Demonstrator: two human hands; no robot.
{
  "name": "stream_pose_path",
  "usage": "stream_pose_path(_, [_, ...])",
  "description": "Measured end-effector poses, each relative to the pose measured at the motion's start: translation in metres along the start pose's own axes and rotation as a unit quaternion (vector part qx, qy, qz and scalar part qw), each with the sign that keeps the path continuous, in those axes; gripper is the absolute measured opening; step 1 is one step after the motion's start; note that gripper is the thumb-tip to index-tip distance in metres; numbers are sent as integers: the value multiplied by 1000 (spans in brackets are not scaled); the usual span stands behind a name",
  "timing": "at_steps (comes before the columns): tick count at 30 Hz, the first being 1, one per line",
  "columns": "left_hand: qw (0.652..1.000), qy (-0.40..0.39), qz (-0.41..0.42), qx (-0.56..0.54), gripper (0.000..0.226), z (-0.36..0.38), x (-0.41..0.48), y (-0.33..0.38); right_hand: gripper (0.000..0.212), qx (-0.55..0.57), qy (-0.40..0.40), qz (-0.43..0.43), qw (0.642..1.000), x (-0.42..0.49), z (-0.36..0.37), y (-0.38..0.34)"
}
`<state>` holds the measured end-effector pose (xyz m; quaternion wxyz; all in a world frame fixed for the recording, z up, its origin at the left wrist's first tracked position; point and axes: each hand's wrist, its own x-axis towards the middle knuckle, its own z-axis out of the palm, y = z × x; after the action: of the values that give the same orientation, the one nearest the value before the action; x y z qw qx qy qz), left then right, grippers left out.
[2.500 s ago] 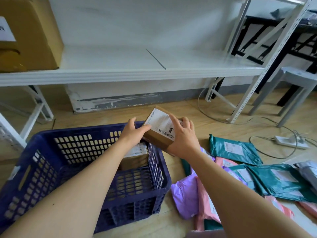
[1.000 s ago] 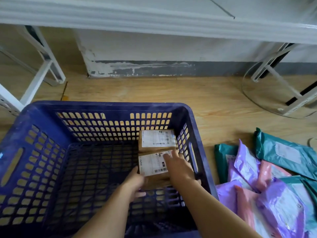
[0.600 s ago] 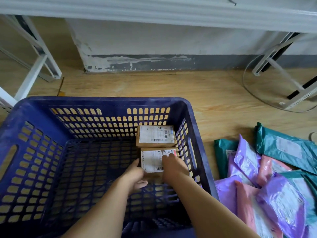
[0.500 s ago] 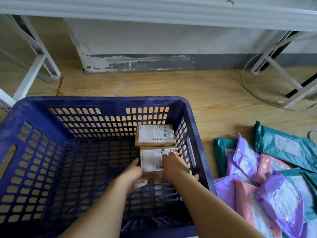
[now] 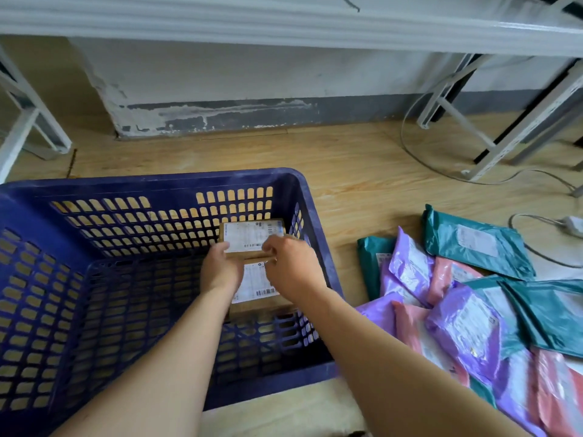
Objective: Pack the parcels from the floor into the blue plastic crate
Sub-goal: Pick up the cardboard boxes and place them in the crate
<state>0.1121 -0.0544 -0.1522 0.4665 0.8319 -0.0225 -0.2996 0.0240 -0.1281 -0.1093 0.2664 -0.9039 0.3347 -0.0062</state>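
Two bare forearms reach forward into the blue plastic crate (image 5: 157,182), which stands on the wooden floor (image 5: 353,184). The left hand (image 5: 220,268) and the right hand (image 5: 291,264) both curl their fingers round the near edge of the farther cardboard box (image 5: 249,236), gripping it from either side. A nearer cardboard box (image 5: 255,287) lies flat on the crate bottom just beneath the wrists, against the right wall. On the floor right of the crate lie piled purple mailers (image 5: 410,266), pink mailers (image 5: 448,274) and teal mailers (image 5: 473,242). Beyond runs a white shelf (image 5: 284,23)
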Motion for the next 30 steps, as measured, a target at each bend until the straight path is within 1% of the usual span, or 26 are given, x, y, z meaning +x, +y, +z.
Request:
stream_pose_path(3, [998, 13, 61, 11, 35, 4, -20, 26, 36, 37, 85, -2, 996, -14, -23, 1])
stream_pose_path(6, [992, 15, 122, 21, 35, 6, -44, 48, 31, 51, 134, 1, 990, -32, -47, 10])
stream_pose_path(9, [985, -17, 172, 17, 36, 17, -75, 66, 30, 55, 181, 25, 982, -54, -73, 30])
stream_pose_path(12, [972, -35, 228, 43, 34, 33, -104, 80, 32, 59, 217, 65, 972, -75, -100, 55])
stream_pose_path(14, [963, -63, 256, 55, 35, 49, -119, 86, 31, 57, 233, 86, 967, -89, -119, 75])
stream_pose_path(17, [948, -101, 289, 81, 34, 80, -141, 96, 29, 61, 253, 126, 957, -109, -144, 105])
stream_pose_path(20, [931, -146, 322, 96, 31, 122, -165, 105, 27, 68, 284, 178, 940, -135, -165, 137])
stream_pose_path(24, [886, -241, 372, 135, 29, 179, -204, 100, 24, 70, 319, 254, 910, -179, -174, 191])
stream_pose_path(27, [847, -292, 407, 176, 28, 210, -229, 83, 25, 96, 335, 325, 879, -210, -164, 233])
stream_pose_path(30, [792, -342, 445, 240, 33, 229, -246, 58, 26, 103, 323, 382, 860, -236, -143, 264])
